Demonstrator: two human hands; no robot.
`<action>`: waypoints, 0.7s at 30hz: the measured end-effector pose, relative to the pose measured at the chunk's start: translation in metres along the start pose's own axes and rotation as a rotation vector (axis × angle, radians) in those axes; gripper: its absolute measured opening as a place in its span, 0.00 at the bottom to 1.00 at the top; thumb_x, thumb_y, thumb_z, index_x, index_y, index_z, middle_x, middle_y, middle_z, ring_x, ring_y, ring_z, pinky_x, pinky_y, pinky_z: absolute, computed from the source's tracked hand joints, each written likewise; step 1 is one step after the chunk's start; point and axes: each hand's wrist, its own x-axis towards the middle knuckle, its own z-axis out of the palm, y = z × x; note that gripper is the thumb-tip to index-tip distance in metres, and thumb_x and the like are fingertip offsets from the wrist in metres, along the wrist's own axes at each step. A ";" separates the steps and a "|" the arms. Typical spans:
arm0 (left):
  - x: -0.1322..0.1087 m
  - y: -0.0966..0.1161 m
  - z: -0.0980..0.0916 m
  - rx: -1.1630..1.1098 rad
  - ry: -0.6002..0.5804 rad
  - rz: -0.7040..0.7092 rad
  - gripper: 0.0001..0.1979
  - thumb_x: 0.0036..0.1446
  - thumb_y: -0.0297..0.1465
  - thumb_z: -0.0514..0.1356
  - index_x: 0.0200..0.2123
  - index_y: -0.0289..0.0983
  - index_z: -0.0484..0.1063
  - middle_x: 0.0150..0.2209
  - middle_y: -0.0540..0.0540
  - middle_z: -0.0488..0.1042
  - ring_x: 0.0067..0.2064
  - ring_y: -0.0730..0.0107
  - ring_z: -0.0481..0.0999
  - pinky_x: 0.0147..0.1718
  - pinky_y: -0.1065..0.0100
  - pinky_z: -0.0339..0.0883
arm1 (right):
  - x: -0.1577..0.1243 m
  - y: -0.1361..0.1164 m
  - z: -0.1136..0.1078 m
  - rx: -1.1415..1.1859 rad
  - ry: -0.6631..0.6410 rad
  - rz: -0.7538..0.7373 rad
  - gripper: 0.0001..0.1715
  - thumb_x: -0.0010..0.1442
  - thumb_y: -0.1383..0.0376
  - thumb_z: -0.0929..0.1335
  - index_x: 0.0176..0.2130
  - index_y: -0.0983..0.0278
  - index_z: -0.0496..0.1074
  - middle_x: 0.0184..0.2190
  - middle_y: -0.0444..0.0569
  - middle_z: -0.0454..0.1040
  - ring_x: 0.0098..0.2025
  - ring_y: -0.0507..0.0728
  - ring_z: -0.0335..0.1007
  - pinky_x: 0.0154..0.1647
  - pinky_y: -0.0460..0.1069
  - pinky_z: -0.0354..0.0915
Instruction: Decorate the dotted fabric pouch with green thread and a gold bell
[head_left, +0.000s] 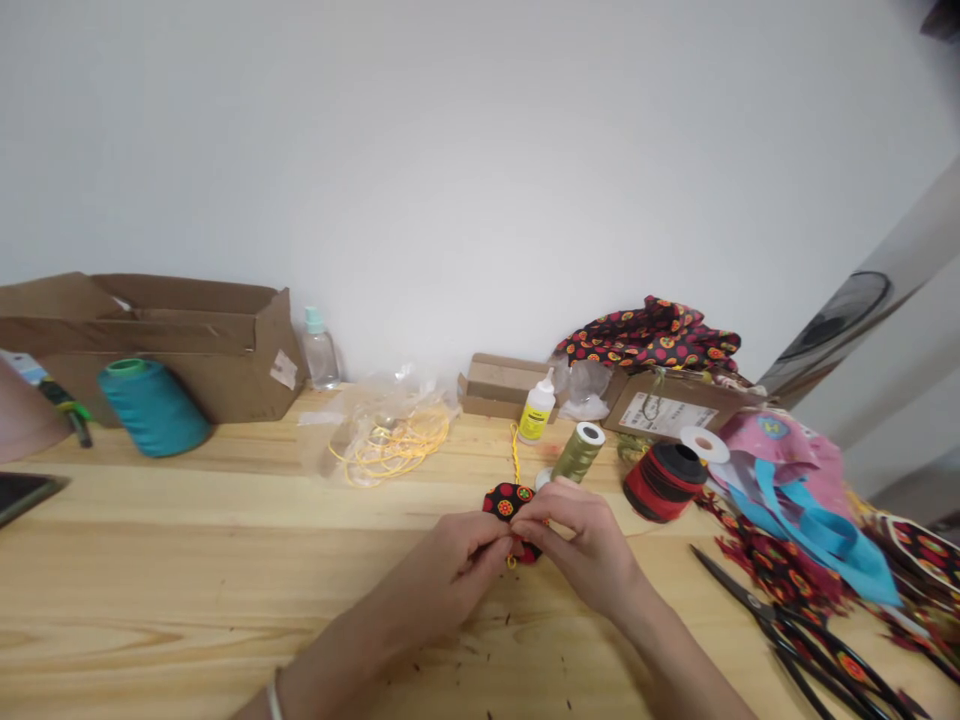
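A small black fabric piece (501,500) with red and yellow flower print lies at the middle front of the table. My left hand (466,562) pinches its near side between thumb and forefinger. The fingertips of my right hand (583,545) are closed and meet the left ones over the fabric. Whatever is between the right fingertips is too small or hidden to tell. A twisted yellow cord (515,452) runs out from the far edge of the piece, and a little yellow loop (511,562) shows at its near edge.
Behind my hands stand an olive thread spool (579,455) and a glue bottle (537,410). Black scissors (772,615) lie right, near a red-and-black spool (664,485) and fabric scraps. Left are yellow cord coils (397,450), a teal thread cone (154,410) and a cardboard box (195,350).
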 end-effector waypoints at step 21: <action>-0.001 0.001 -0.002 -0.090 0.195 -0.017 0.15 0.55 0.31 0.46 0.18 0.35 0.63 0.18 0.54 0.54 0.22 0.75 0.55 0.22 0.74 0.49 | 0.002 -0.009 0.008 0.175 0.067 0.085 0.10 0.54 0.68 0.64 0.24 0.64 0.72 0.20 0.45 0.70 0.24 0.51 0.64 0.25 0.44 0.60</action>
